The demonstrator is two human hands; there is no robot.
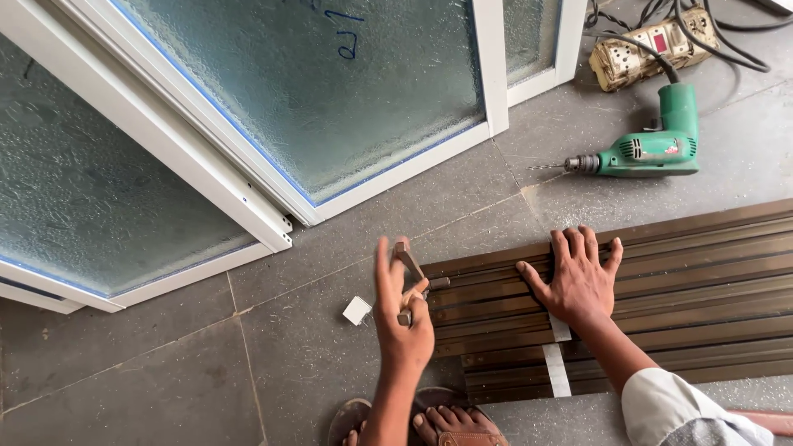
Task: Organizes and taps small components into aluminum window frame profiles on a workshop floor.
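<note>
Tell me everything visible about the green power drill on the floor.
The green drill lies on its side on the grey stone floor, near the top right of the view. Its body looks like green plastic with vent slots and a dark metal chuck holding a thin bit that points left. The handle points up the picture, and a black cord runs from it toward a worn beige socket box. Neither hand touches it; the right hand rests on brown metal strips below it.

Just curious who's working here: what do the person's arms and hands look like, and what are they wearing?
Both hands are bare: no gloves, rings or watch show. The left hand and its forearm are uncovered. The right hand has a bare forearm too, with a pale, off-white sleeve pushed up near the elbow.
</note>
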